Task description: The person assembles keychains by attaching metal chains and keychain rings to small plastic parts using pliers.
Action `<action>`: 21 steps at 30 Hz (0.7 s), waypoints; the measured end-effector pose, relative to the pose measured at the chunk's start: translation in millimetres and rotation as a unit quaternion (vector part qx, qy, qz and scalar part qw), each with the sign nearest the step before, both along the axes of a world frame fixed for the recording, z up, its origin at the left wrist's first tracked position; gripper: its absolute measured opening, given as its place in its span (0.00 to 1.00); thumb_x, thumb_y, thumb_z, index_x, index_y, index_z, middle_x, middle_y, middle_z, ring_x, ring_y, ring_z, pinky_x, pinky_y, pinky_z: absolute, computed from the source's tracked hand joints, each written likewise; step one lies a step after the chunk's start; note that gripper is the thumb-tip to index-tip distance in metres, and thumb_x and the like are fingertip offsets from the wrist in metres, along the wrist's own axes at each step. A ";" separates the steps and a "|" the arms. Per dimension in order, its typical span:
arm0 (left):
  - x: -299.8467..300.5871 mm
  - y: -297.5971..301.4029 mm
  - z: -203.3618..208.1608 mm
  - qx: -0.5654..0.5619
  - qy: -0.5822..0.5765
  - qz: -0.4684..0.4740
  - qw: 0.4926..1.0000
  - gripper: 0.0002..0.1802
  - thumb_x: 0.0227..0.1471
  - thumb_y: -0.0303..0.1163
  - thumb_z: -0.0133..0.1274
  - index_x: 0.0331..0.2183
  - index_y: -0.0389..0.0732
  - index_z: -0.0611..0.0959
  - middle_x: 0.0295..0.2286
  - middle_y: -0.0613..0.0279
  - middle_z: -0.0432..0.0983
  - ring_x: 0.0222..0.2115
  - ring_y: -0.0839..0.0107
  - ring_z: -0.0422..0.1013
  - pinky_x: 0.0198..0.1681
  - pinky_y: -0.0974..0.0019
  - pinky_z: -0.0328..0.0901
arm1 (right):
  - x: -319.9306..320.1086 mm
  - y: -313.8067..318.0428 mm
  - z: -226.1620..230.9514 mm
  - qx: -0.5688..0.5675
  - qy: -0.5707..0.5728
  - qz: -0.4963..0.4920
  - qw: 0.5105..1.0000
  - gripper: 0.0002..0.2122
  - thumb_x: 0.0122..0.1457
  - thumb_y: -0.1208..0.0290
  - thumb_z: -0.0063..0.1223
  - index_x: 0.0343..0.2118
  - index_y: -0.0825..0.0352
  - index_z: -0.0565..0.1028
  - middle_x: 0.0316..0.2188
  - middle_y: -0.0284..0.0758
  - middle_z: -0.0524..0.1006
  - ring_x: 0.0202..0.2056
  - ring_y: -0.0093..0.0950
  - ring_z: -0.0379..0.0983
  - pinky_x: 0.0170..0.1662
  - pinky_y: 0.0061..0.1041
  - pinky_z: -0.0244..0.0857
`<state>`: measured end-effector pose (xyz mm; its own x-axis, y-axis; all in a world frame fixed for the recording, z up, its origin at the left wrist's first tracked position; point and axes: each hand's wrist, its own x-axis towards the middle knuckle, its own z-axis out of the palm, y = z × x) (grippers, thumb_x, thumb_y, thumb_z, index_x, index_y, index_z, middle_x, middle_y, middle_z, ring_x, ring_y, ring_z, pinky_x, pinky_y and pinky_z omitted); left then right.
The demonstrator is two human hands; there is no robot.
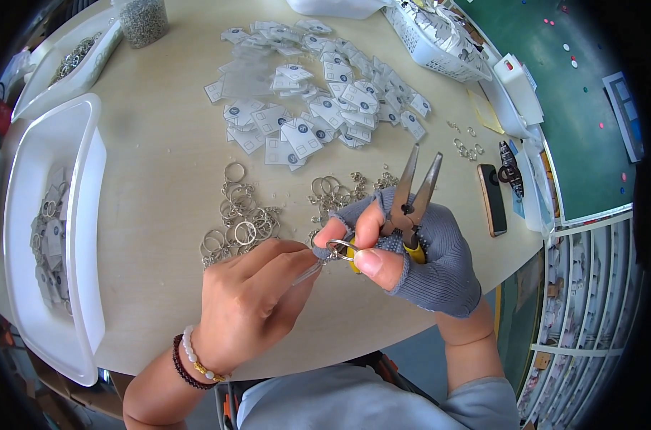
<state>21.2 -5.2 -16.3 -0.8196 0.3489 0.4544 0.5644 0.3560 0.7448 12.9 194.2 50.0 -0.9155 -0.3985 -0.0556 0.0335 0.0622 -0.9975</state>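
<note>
My left hand (257, 297), bare, is closed with its fingertips pinching a small clear piece (309, 272), perhaps a plastic tag; most of it is hidden by the fingers. My right hand (433, 258), in a grey fingerless glove, grips needle-nose pliers (409, 208) with yellow handles, their jaws apart and pointing away from me. Its thumb and fingertips also hold a metal key ring (342, 249), which meets the clear piece between both hands. Just beyond my hands lie piles of loose key rings (246, 231) and small chain pieces (357, 188).
Many clear tags (304, 137) lie spread over the far table. A white bin (92, 215) with finished-looking tags stands at the left, near a tray of metal parts (99, 54) and a tub (143, 25). At the right are a phone (492, 201) and a white basket (440, 61).
</note>
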 end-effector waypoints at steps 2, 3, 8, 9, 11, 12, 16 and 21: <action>-0.2 0.7 0.3 0.002 0.004 -0.004 1.000 0.11 0.40 0.20 0.59 0.31 0.40 0.81 0.27 0.64 0.76 0.19 0.66 0.72 0.21 0.68 0.65 | -0.4 0.7 -1.9 -0.011 0.011 0.005 1.000 0.03 0.56 0.78 0.53 0.32 0.70 0.71 0.32 0.34 0.75 0.46 0.27 0.73 0.50 0.27 0.65; 0.1 1.1 0.7 0.000 0.001 -0.001 1.000 0.11 0.40 0.20 0.59 0.31 0.40 0.81 0.27 0.64 0.76 0.19 0.66 0.72 0.21 0.68 0.65 | 0.1 0.8 -1.8 -0.011 0.011 0.004 1.000 0.03 0.56 0.78 0.53 0.32 0.70 0.71 0.32 0.34 0.75 0.46 0.27 0.73 0.50 0.27 0.65; -0.9 0.2 0.9 -0.001 0.013 0.006 1.000 0.11 0.39 0.20 0.59 0.31 0.39 0.81 0.27 0.64 0.76 0.20 0.66 0.73 0.21 0.68 0.65 | 0.3 -1.0 2.9 0.008 -0.006 -0.026 1.000 0.04 0.56 0.79 0.54 0.32 0.70 0.72 0.34 0.35 0.76 0.46 0.26 0.73 0.49 0.26 0.65; -1.1 -0.4 0.7 -0.001 0.012 0.009 1.000 0.11 0.39 0.20 0.59 0.31 0.39 0.81 0.27 0.64 0.76 0.20 0.66 0.73 0.21 0.68 0.66 | 0.1 -0.2 1.9 0.008 -0.006 -0.026 1.000 0.04 0.56 0.79 0.54 0.32 0.70 0.72 0.34 0.35 0.76 0.46 0.26 0.73 0.49 0.26 0.65; -1.7 -1.6 1.2 -0.001 0.012 0.012 1.000 0.12 0.39 0.19 0.59 0.31 0.39 0.81 0.27 0.64 0.76 0.21 0.66 0.73 0.22 0.68 0.66 | 0.6 3.4 -0.4 0.014 0.010 -0.024 1.000 0.04 0.55 0.79 0.55 0.33 0.70 0.72 0.36 0.36 0.77 0.45 0.26 0.73 0.48 0.26 0.66; -2.7 -2.9 1.5 0.004 0.023 0.018 1.000 0.13 0.37 0.19 0.59 0.32 0.39 0.81 0.27 0.64 0.77 0.21 0.66 0.73 0.22 0.68 0.66 | 0.8 5.4 0.3 0.012 0.011 -0.023 1.000 0.04 0.55 0.79 0.55 0.33 0.70 0.72 0.36 0.36 0.77 0.45 0.26 0.73 0.48 0.26 0.66; -5.7 -8.2 5.9 -0.016 0.073 0.046 0.996 0.20 0.32 0.18 0.58 0.35 0.40 0.82 0.31 0.62 0.77 0.23 0.65 0.73 0.24 0.68 0.67 | 0.5 21.7 -3.3 -0.014 -0.018 -0.037 0.999 0.07 0.57 0.73 0.53 0.38 0.69 0.73 0.38 0.39 0.76 0.45 0.27 0.72 0.49 0.28 0.66; -6.8 -11.9 9.4 -0.033 0.131 0.075 0.988 0.25 0.29 0.21 0.57 0.38 0.42 0.82 0.34 0.60 0.77 0.27 0.64 0.74 0.27 0.67 0.68 | 0.3 26.7 -26.2 -0.318 -0.273 -0.029 0.907 0.18 0.59 0.71 0.50 0.51 0.68 0.65 0.45 0.38 0.71 0.44 0.28 0.70 0.48 0.27 0.66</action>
